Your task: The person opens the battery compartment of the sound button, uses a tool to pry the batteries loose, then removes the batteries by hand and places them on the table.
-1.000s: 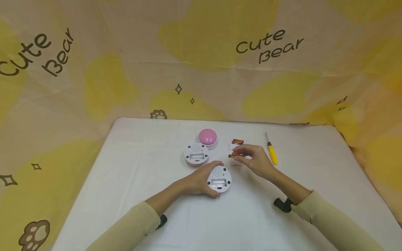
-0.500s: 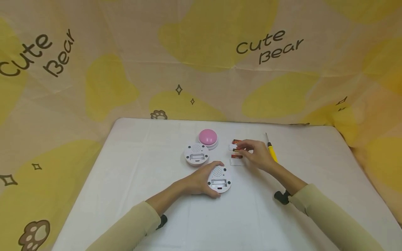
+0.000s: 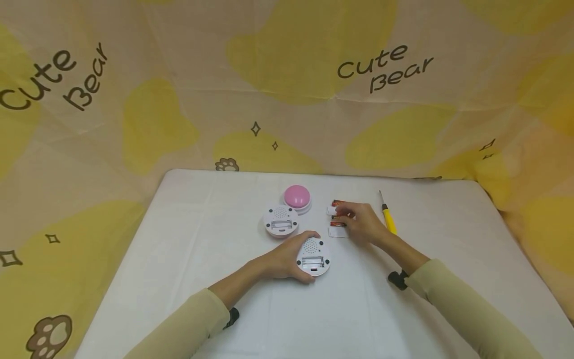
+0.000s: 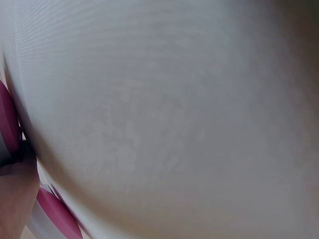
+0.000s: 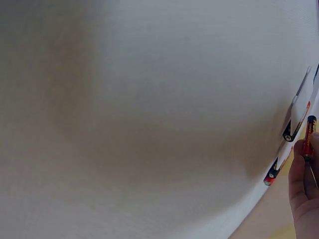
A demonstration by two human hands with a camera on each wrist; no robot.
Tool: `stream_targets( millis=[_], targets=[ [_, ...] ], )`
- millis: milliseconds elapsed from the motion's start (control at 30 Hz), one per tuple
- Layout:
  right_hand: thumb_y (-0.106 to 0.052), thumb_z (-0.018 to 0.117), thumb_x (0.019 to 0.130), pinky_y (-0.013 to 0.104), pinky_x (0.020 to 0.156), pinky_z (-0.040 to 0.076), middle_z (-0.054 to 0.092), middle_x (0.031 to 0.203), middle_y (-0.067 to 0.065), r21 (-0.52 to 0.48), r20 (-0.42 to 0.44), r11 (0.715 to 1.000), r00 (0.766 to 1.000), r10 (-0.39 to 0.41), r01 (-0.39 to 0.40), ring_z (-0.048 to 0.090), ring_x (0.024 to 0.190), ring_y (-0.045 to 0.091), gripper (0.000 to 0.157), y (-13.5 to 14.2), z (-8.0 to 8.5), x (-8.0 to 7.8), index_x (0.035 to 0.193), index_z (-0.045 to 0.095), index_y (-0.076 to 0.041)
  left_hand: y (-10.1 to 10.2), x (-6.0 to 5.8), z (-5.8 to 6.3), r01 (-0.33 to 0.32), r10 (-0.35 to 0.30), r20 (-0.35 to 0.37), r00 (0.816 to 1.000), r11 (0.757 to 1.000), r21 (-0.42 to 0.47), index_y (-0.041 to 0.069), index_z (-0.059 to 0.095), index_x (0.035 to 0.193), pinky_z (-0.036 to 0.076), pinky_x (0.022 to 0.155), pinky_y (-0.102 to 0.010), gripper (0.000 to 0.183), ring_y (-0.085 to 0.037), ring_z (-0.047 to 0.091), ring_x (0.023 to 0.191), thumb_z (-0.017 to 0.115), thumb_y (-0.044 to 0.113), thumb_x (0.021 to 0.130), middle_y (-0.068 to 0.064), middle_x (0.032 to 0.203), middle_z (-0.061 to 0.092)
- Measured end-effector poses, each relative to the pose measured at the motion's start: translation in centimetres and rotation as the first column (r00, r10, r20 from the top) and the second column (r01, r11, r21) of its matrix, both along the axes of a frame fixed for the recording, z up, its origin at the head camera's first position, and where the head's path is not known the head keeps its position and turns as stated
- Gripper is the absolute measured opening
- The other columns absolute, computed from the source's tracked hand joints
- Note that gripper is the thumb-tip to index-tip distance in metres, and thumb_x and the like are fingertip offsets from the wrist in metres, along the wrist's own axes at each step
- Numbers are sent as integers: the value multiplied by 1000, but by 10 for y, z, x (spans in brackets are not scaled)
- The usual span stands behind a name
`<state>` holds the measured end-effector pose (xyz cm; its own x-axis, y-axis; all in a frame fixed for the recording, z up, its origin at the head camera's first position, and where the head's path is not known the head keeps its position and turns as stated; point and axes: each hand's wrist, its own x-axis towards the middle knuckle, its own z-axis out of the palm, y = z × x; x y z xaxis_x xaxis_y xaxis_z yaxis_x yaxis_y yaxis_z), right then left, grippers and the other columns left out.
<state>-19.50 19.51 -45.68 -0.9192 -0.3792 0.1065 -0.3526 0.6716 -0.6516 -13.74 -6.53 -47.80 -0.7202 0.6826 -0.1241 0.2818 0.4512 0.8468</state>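
Observation:
My left hand [image 3: 287, 259] grips a round white push-button device [image 3: 312, 257], its underside up and the battery compartment uncovered. Pink sides of such devices show at the left edge of the left wrist view. To the right, my right hand [image 3: 362, 222] is low over a small group of batteries. In the right wrist view its thumb and fingers pinch a red-and-black battery [image 5: 310, 135]. One more battery [image 3: 338, 224] lies just below the fingers, and another [image 3: 338, 203] lies behind them, partly covered. White battery covers [image 3: 337, 232] lie among the batteries.
A second upturned device [image 3: 280, 221] with an uncovered compartment stands behind my left hand. Behind it sits a device with its pink dome [image 3: 297, 197] up. A yellow-handled screwdriver [image 3: 388, 219] lies right of my right hand on the white table [image 3: 202, 224].
My right hand, pinching a battery, first moves back from the lower battery, then settles slightly left and lower among the batteries. My left hand stays on the device.

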Motion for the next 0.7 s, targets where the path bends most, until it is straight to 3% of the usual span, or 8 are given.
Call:
stream_targets(
  millis=[233, 700],
  targets=[
    [3, 68, 90, 41, 84, 54, 73, 99, 6, 30, 34, 999, 999, -11, 10, 63, 88, 23, 19, -2, -4, 0, 108, 71, -3, 0, 0, 0, 0, 0, 3, 1000, 1000, -6, 22, 35, 149, 35, 110, -36, 97, -9, 44, 125, 90, 30, 70, 8, 141, 46],
    [5, 68, 89, 43, 87, 55, 73, 101, 9, 20, 14, 999, 1000, 25, -25, 66, 91, 26, 22, 2, -9, 1, 110, 71, -1, -1, 1, 0, -7, 7, 6, 1000, 1000, -7, 22, 36, 148, 35, 110, -35, 98, -8, 44, 124, 91, 30, 68, 9, 140, 47]
  ],
)
